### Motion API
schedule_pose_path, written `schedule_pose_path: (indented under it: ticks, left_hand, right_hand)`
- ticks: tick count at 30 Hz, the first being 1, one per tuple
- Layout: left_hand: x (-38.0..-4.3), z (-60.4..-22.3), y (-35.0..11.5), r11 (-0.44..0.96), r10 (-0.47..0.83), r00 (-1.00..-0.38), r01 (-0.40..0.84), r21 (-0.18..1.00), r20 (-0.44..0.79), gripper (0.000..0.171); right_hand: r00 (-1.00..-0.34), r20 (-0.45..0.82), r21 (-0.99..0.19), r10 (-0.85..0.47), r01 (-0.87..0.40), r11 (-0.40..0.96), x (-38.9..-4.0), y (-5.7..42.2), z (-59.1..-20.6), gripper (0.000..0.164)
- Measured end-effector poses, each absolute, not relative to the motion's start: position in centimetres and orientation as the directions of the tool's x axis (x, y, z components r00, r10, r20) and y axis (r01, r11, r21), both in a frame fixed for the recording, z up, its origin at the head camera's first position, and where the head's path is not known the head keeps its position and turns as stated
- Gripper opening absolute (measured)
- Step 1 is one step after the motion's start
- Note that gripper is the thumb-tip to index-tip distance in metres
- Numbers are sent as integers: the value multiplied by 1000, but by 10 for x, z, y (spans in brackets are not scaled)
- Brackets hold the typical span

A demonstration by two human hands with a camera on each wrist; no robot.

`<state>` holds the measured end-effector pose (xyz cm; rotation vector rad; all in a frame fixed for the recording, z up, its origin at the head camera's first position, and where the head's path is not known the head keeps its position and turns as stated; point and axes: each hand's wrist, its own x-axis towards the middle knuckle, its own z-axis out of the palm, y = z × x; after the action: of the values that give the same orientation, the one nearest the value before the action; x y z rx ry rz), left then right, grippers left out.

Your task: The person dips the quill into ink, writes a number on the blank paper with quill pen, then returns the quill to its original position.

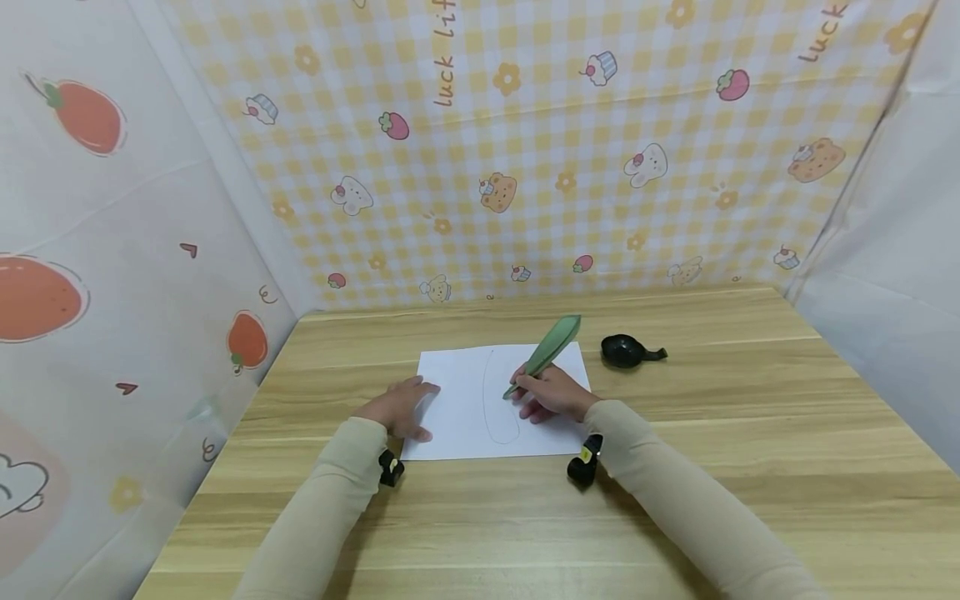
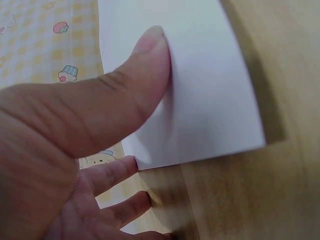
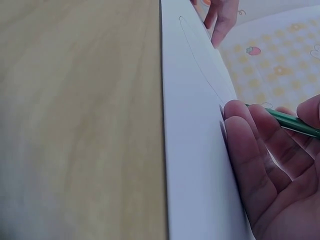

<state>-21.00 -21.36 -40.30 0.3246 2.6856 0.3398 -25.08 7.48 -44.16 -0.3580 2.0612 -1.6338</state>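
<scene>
A white sheet of paper [image 1: 453, 412] lies on the wooden table and carries a thin, long curved line, rounded at the bottom. My right hand [image 1: 557, 393] grips a green pen [image 1: 553, 345] with a broad leaf-shaped upper end, its tip down on the paper beside the line. In the right wrist view, the pen's green shaft [image 3: 292, 122] passes between thumb and fingers, and the other fingers rest against the sheet. Spread at the paper's left edge is my left hand [image 1: 401, 408]; its thumb [image 2: 145, 75] presses on the sheet in the left wrist view.
To the right of the paper, a black rounded object [image 1: 624, 352] with a short stem-like end sits on the table [image 1: 750, 433]. A yellow checked cloth [image 1: 465, 150] hangs behind, and printed white sheeting [image 1: 172, 167] stands at the left.
</scene>
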Motion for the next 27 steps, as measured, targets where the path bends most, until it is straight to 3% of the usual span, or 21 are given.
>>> schedule_pose_path:
  ticks: [27]
  left_hand:
    - [-211,-405,-214,942,283,-891,189,277,-354,77]
  right_hand:
    - [-849,-223,-962,-479,111,250,-250,57,-442,24]
